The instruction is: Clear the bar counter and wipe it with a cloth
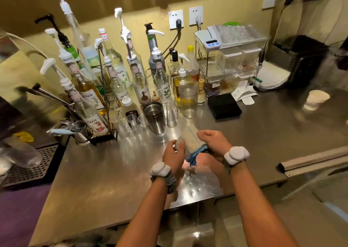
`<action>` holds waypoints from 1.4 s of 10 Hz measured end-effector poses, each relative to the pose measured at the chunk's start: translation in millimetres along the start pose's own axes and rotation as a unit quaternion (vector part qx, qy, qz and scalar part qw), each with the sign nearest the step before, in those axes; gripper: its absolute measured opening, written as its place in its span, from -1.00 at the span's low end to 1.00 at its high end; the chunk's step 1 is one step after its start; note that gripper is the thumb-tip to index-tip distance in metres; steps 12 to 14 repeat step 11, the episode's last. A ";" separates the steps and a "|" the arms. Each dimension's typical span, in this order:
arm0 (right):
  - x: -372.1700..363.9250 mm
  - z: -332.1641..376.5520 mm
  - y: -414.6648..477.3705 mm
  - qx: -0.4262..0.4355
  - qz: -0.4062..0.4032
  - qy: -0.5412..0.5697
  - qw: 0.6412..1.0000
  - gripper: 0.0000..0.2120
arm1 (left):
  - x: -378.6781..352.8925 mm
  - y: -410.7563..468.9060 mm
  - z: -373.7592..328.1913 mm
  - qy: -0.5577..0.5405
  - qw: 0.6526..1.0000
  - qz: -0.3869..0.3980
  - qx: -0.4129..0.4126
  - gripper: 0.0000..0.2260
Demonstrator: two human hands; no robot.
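A pale folded cloth [190, 140] with a frayed blue edge is held just above the steel bar counter [105, 171], near its front middle. My left hand [174, 156] grips the cloth's left side. My right hand [213, 143] clasps its right end from above. Both wrists wear white padded bands. Behind the cloth stand a steel shaker cup [154, 117] and small clear measuring cups [171, 115]. Whether the cloth touches the counter I cannot tell.
Several pump-topped syrup bottles [88, 94] crowd the back left by a wire rack. A black scale [224, 105], a clear shelf unit [231, 62] and a paper cup [316, 98] sit to the right. A drip grille [28, 165] lies at left, next to a tool holder [79, 131].
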State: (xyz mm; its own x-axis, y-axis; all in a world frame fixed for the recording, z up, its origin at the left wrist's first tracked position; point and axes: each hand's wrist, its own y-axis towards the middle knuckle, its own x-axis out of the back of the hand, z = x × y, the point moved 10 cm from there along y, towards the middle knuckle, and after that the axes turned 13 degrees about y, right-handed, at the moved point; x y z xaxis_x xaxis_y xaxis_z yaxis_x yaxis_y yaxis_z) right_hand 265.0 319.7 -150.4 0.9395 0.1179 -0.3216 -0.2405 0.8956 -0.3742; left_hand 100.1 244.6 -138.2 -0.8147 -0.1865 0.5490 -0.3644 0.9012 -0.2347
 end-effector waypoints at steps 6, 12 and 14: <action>90.6 -20.4 2.4 0.016 -0.144 -0.106 0.984 -0.82 | -70.5 5.3 -10.2 -0.035 0.992 0.118 -0.023 -0.53; 93.2 12.2 9.4 0.046 -0.207 -0.239 0.948 -0.83 | -36.1 29.7 -0.1 0.017 0.996 0.079 -0.027 -0.77; 93.2 12.2 9.4 0.046 -0.207 -0.239 0.948 -0.83 | -36.1 29.7 -0.1 0.017 0.996 0.079 -0.027 -0.77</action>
